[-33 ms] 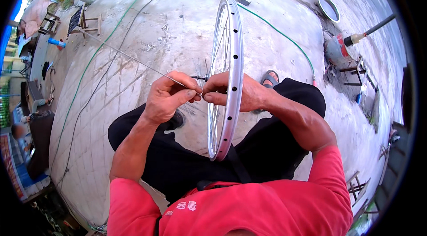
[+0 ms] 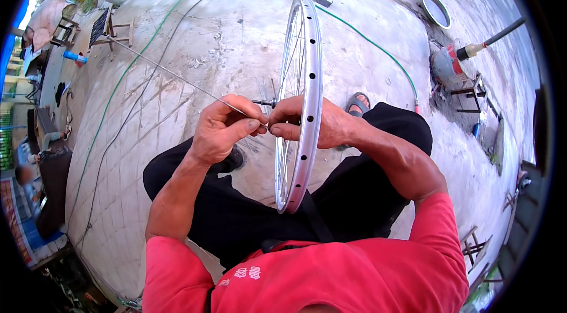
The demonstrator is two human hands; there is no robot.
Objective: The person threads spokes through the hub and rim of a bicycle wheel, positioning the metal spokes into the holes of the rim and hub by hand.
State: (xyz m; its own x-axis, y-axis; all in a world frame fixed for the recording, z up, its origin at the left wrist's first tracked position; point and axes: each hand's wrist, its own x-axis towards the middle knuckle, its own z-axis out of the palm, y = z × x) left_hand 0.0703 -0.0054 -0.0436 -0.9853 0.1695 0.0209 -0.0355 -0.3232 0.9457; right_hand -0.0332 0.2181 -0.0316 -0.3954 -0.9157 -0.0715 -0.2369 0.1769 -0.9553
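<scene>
A silver bicycle wheel (image 2: 315,59) stands upright between my legs, its rim nearly edge-on and pierced with dark holes. Its dark hub axle (image 2: 266,102) sticks out to the left, just beyond my fingers. My left hand (image 2: 217,131) is closed, pinching a long thin metal spoke (image 2: 183,80) near its near end; the rest slants off to the far left. Through the wheel reaches my right hand (image 2: 335,121), partly hidden behind the rim. Its thumb and finger pinch at the same spoke end, almost touching my left fingertips. What exactly sits between the fingertips is too small to tell.
Loose spokes (image 2: 254,146) lie on the concrete beneath my hands. A green hose (image 2: 378,47) and a dark cable (image 2: 147,80) cross the floor. Wooden stools (image 2: 112,29) stand far left, a red-and-white bucket (image 2: 447,68) at right. A loose ring (image 2: 426,6) lies far right. Someone sits at left.
</scene>
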